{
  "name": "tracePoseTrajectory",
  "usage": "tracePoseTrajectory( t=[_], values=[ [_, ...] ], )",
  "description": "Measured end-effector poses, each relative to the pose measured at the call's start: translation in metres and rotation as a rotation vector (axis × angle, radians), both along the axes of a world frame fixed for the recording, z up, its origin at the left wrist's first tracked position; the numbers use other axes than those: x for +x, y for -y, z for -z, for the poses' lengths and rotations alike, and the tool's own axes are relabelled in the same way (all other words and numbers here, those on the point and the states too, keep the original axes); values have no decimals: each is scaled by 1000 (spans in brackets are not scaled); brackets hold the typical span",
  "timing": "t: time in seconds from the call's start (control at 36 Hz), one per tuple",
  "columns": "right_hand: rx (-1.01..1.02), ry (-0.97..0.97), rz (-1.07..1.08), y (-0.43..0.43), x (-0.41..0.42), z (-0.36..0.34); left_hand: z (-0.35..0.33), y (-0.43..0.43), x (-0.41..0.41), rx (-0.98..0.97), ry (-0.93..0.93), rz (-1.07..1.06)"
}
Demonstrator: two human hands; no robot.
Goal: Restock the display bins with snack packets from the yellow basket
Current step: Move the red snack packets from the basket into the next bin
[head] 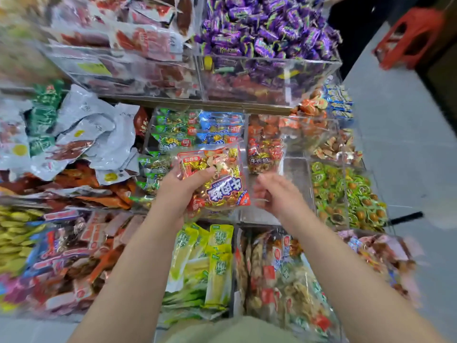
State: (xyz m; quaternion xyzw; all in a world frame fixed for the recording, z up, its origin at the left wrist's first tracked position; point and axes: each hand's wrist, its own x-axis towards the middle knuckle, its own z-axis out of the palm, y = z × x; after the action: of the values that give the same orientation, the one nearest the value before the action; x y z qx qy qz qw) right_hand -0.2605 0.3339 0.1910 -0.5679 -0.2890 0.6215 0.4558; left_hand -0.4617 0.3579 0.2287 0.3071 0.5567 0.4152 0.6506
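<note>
My left hand grips a red and gold snack packet with a purple label, holding it above the middle row of clear display bins. Just right of the packet my right hand hovers, blurred, fingers loosely curled and holding nothing. Behind the packet a clear bin holds one similar red packet standing upright with bare space around it. The bin to its left holds green and blue packets of the same kind. The yellow basket is out of view.
Shelves of clear bins step up away from me: purple candies at the top, green sweets at right, yellow-green packets below my arms. Grey floor lies at right, with a red stool at the top right.
</note>
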Motion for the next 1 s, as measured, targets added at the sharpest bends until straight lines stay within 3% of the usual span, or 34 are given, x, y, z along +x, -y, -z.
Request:
tracePoseTrajectory(
  t=[0.06, 0.19, 0.25, 0.39, 0.5, 0.56, 0.64, 0.78, 0.92, 1.0],
  values=[
    [-6, 33, -110, 18, -18, -10, 1, -2, 4, 5, -6, -27],
    [-42, 114, 62, 38, -33, -16, 5, 4, 13, 37, -68, -8],
    [-61, 36, 89, 43, -37, -16, 6, 8, 17, 30, -63, -12],
    [53, -405, 383, 51, -36, -14, 2, 13, 19, 41, -26, -53],
    [155, -371, 561, 45, -1, -13, 5, 5, 5, 67, -21, -100],
    [189, -211, 594, 36, 25, -14, 4, 0, -2, 36, -42, -98],
    [188, 248, 473, 13, 59, -14, 3, -6, -11, 17, -52, -88],
    [194, 958, -58, -49, 72, 8, 5, -14, -16, -24, -74, -110],
    [131, 1367, -672, -109, 48, 42, 6, -24, -19, -13, -134, -89],
    [97, 1489, -808, -132, 35, 58, 7, -28, -21, 8, -161, -81]
  ],
)
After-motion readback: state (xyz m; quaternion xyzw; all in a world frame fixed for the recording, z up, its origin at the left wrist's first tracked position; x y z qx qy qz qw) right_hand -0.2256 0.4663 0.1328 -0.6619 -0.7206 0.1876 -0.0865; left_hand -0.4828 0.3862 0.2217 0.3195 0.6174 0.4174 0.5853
